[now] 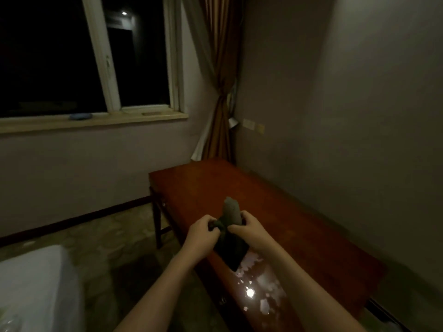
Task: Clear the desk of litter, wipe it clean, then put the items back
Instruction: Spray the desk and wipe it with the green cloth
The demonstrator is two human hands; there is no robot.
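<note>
The fingers of the left hand point(201, 236) are curled around one end of a dark grey cloth point(231, 232), and those of the right hand point(251, 230) are curled around its other side, so that the cloth is gripped between both hands. A lighter, rolled end of the cloth is seen standing up above the knuckles, while a darker fold is seen hanging below them. The cloth is held just above the near half of a reddish-brown wooden desk point(275, 207), whether touching it cannot be told. A bright reflection is shown on the desk's near surface. The desk is set against the right-hand wall, in the room's corner. A tied brown curtain point(223, 92) hangs beyond its far end, beside a dark window point(91, 56). A white object point(36, 283) is partly visible at lower left.
</note>
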